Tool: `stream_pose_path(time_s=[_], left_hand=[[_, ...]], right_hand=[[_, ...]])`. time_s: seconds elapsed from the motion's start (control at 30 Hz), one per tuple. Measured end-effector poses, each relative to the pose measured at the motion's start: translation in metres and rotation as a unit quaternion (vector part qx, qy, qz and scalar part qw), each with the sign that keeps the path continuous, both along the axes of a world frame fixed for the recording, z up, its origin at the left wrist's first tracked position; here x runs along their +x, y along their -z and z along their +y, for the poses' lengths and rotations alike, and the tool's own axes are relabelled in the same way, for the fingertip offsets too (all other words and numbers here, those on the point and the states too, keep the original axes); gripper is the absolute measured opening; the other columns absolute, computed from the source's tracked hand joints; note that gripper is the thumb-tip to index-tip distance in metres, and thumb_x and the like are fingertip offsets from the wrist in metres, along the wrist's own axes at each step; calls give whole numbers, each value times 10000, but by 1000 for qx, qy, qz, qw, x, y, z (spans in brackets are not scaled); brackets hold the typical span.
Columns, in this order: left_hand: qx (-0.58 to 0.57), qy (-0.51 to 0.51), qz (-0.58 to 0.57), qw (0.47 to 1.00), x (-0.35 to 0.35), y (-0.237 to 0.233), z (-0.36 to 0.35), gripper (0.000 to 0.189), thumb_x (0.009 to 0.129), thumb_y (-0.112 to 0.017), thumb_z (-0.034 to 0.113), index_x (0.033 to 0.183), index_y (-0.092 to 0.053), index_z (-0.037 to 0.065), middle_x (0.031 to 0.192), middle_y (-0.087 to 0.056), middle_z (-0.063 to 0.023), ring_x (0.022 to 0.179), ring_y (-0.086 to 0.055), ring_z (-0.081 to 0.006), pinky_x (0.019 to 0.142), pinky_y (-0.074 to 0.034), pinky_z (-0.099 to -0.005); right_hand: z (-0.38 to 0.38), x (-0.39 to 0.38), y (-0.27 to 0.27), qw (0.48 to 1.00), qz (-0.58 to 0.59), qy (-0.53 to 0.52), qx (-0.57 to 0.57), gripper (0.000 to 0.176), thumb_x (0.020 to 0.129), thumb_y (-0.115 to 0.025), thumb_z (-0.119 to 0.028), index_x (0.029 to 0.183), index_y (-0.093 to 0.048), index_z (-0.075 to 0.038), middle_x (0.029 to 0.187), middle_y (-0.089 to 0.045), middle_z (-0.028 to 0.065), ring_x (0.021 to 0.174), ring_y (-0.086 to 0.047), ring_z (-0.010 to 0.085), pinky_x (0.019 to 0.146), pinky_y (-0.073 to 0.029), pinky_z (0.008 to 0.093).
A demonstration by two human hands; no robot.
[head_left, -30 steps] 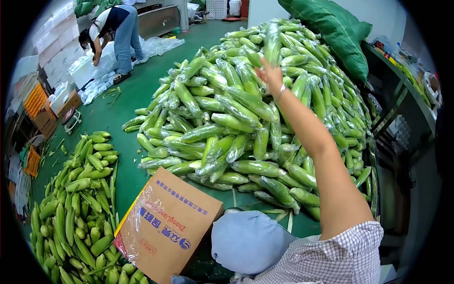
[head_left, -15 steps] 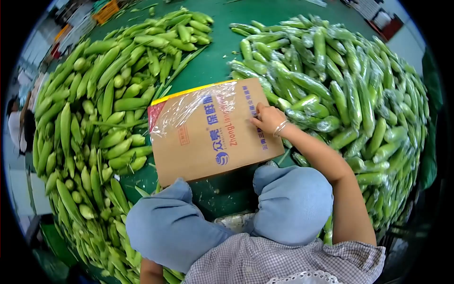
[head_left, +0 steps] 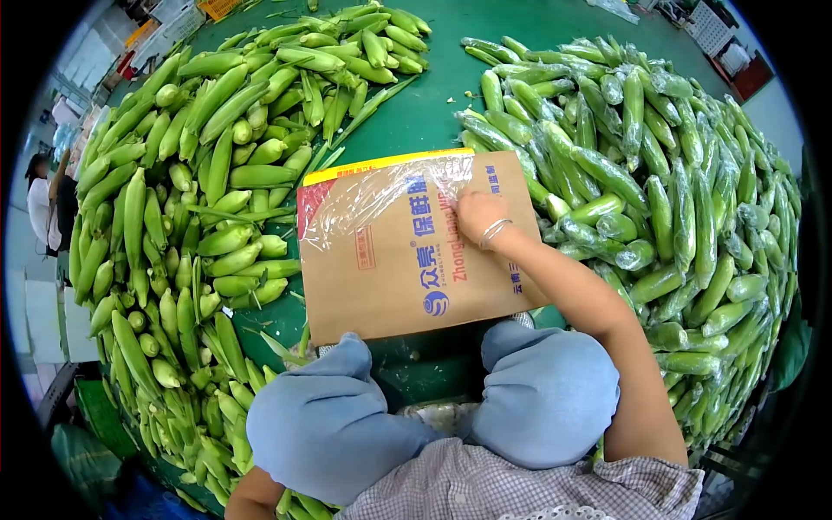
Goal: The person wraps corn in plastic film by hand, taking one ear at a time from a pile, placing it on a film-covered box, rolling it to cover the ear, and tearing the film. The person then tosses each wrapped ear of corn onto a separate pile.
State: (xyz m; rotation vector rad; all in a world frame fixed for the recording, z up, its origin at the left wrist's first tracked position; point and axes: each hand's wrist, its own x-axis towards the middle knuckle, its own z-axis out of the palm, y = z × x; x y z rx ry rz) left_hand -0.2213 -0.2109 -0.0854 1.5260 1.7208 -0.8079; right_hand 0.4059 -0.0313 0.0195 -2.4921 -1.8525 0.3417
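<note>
The cling film (head_left: pixel 381 192) lies crosswise over the cardboard box's (head_left: pixel 407 277) far end, leftward of the right hand (head_left: pixel 479 217), whose curled fingers rest on it, pinching or not I cannot tell.

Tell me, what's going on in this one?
A seated person's right hand rests on clear plastic film spread over a flat brown cardboard box before their knees. Whether it pinches the film is unclear. Heaps of bare green corn ears lie left of the box, film-wrapped ears right of it. The left hand is out of view.
</note>
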Motion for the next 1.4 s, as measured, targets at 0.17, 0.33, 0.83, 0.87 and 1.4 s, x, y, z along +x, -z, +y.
stream_pose_path(time_s=[0.17, 0.33, 0.83, 0.87, 1.4], left_hand=[[-144, 299, 48, 942, 25, -81, 69, 436, 758, -635, 250, 1098, -545, -7, 1060, -574, -127, 889, -583, -212, 728, -500, -323], [170, -42, -329, 928, 175, -266, 196, 519, 659, -697, 139, 1105, -507, -47, 992, -598, -122, 863, -596, -176, 760, -488, -294], [346, 338, -467, 740, 445, -135, 301, 568, 611, -724, 179, 1118, -509, 42, 991, -475, -155, 940, -475, -327, 851, -401, -372], [351, 339, -461, 742, 436, -135, 303, 568, 611, -724, 179, 1118, -509, 42, 991, -475, -155, 940, -475, -327, 851, -401, -372], [169, 315, -409, 840, 298, -198, 194, 170, 829, -491, 148, 801, -589, 12, 812, -569, -166, 774, -556, -333, 702, -444, -399]], right_hand=[[-26, 38, -9, 963, 259, -45, -64, 278, 873, -483, -233, 736, -575, -9, 673, -622, 121, 687, -626, 192, 590, -492, 303], [-52, 50, -4, 777, 612, 67, -133, 216, 898, -471, -169, 799, -563, 0, 763, -629, 57, 683, -607, 94, 591, -497, 207], [41, 14, -22, 827, 502, -98, 233, 303, 852, -532, -272, 1097, -527, -95, 1079, -525, 84, 999, -492, 219, 908, -354, 313], [56, 1, -1, 872, 343, -203, 285, 370, 840, -538, -327, 1159, -501, -142, 1097, -508, 89, 1024, -477, 238, 915, -345, 341], [-46, -37, -18, 923, -56, -344, 161, 489, 804, -530, -414, 1255, -427, -255, 976, -518, 82, 965, -489, 265, 768, -394, 428]])
